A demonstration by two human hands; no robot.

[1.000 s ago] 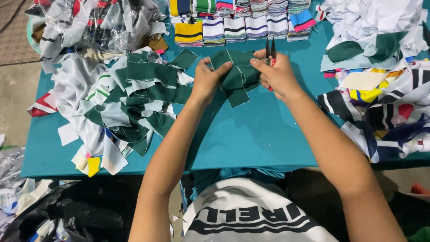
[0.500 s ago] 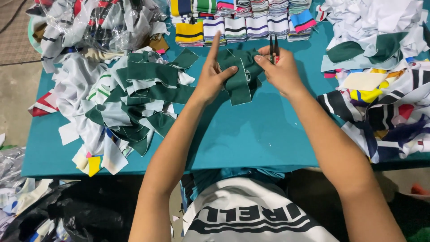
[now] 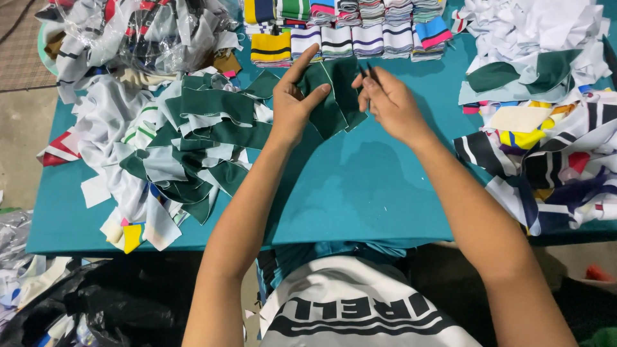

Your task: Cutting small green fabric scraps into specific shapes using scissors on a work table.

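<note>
Hands work at the middle of a teal table (image 3: 360, 193), over its one bare patch, with scrap heaps banked on both sides within reach. The left hand (image 3: 292, 103) pinches a dark green fabric piece (image 3: 331, 96) between thumb and forefinger; the other fingers stand spread, which holds the cloth up off the table and flat toward the camera. White piping runs along one edge of the piece. The right hand (image 3: 389, 103) is closed narrowly round a thin dark tool (image 3: 369, 74) — snips or small scissors, too slim to tell which — with its tip pointing up beside the right edge of the cloth.

Count, as far as visible:
- Two hands, one held piece, one tool.
- One heap of green and white offcuts (image 3: 186, 141) left of the hands, pieces too tangled to count.
- One mixed heap of white, green and striped cloth (image 3: 546, 115) at the right.
- One row of folded striped knit bands (image 3: 347, 29) along the far edge — roughly ten stacks.
- One clear plastic bag of scraps (image 3: 135, 32) at the far left corner.
</note>
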